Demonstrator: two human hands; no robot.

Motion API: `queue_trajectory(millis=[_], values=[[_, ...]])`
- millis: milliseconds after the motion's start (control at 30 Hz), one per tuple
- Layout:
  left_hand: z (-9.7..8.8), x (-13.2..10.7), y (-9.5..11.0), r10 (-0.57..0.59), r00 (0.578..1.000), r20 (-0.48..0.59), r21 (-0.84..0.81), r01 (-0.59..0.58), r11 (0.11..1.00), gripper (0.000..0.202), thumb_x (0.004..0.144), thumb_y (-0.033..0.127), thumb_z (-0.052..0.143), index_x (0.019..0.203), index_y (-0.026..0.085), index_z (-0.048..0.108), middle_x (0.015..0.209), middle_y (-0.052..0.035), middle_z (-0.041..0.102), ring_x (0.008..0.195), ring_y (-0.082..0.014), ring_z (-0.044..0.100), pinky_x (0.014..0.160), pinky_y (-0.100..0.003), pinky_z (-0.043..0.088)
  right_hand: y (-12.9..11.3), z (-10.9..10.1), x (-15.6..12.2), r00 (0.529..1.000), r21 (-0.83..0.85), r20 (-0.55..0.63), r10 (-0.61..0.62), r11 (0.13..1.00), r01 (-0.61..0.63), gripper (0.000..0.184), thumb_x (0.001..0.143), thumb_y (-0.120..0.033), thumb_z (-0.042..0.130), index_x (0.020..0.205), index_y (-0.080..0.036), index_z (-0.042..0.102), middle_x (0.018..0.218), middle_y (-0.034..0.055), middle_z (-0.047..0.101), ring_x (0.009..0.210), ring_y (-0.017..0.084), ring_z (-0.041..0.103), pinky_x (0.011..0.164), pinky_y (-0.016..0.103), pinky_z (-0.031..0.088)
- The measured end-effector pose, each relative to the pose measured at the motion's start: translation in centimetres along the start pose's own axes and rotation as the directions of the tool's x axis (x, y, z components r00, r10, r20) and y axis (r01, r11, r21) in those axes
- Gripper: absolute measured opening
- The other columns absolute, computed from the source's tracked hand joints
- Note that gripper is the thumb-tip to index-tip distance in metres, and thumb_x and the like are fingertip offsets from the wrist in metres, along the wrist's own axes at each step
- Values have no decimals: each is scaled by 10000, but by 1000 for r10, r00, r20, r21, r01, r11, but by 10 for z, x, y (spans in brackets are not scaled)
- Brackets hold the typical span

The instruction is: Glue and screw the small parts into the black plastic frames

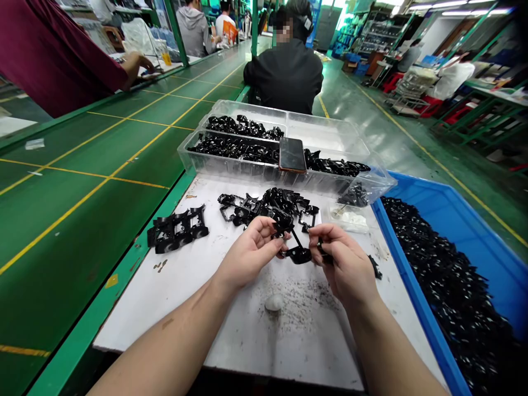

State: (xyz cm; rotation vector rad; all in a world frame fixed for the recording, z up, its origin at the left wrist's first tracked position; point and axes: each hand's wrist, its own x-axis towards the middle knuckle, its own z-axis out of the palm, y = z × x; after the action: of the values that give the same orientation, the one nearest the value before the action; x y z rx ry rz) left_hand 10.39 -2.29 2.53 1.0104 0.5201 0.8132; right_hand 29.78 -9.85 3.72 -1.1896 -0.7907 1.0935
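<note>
Because the black frame (298, 254) is thin and knobbly, the left hand (256, 247) seems to pinch it by its upper end, between thumb and fingers, leaving the lower end uncovered above the middle of the white board (313, 341). The right hand (344, 264), just beside it, grasps a small dark piece (327, 252) in its fingertips; whether that joins the frame, I cannot tell. Just beyond the hands lies a loose heap (284, 199) of similar parts, probably kept there for short reaches, while a neater group (179, 228) sits apart at the left edge, perhaps to avoid mixing. Behind the heap stands a clear tray (247, 169) of more black parts, with a phone (292, 154) propped across its divider and front wall. At the right, a blue bin (445, 214) holds a deep mass of dark pieces, seemingly within arm's length. Dark crumbs and 1 pale lump (273, 302) dot the board's near half. Beyond, a long green bench (136, 157) with yellow lines runs past a person in a dark jacket (284, 77) and a maroon sleeve (61, 60), towards shelves (379, 33) on a shiny green floor (350, 115).
</note>
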Motion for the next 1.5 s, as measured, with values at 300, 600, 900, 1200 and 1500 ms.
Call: queue_trajectory(millis=[300, 600, 900, 1200, 1500], values=[[-2, 2, -1, -4, 998, -65, 75, 9, 997, 424, 959, 272, 806, 1254, 228, 504, 1185, -102, 800, 1011, -200, 749, 792, -317, 547, 0, -1, 6, 990, -19, -93, -109, 994, 108, 286, 874, -305, 891, 1130, -274, 766, 1071, 45, 809, 975, 190, 796, 927, 351, 661], [-1, 0, -5, 28, 1000, 0, 73, -28, 997, 719, 903, 233, 866, 1517, 292, 496, 1158, -56, 727, 1210, -255, 724, 1026, -404, 593, 2, -2, 3, 936, -142, -63, -346, 931, 335, 246, 851, -265, 927, 1069, -301, 819, 1044, 26, 776, 975, 173, 765, 905, 320, 654], [3, -3, -1, -2, 1000, -12, 78, 3, 997, 657, 891, 212, 869, 1438, 262, 507, 1225, -73, 669, 1008, -215, 775, 875, -349, 645, -2, 1, 2, 903, -255, -97, -419, 887, 384, 183, 876, -343, 899, 880, -272, 731, 935, 29, 719, 896, 192, 682, 816, 342, 583], [4, -3, 1, 5, 1000, -21, 126, -2, 992, 573, 904, 231, 856, 1356, 254, 504, 1373, -101, 601, 982, -201, 787, 774, -292, 646, -4, 2, -2, 867, -347, 4, -498, 812, 468, 105, 913, -221, 846, 963, -305, 807, 932, 20, 758, 893, 200, 701, 806, 359, 582], [6, -4, 3, 23, 999, -26, 127, -19, 992, 533, 929, 235, 835, 1337, 257, 493, 1327, -74, 611, 986, -198, 786, 787, -298, 654, -4, 2, -6, 787, -485, 155, -598, 648, 587, 185, 930, -150, 798, 906, -333, 797, 1001, 35, 733, 937, 234, 708, 775, 417, 574]])
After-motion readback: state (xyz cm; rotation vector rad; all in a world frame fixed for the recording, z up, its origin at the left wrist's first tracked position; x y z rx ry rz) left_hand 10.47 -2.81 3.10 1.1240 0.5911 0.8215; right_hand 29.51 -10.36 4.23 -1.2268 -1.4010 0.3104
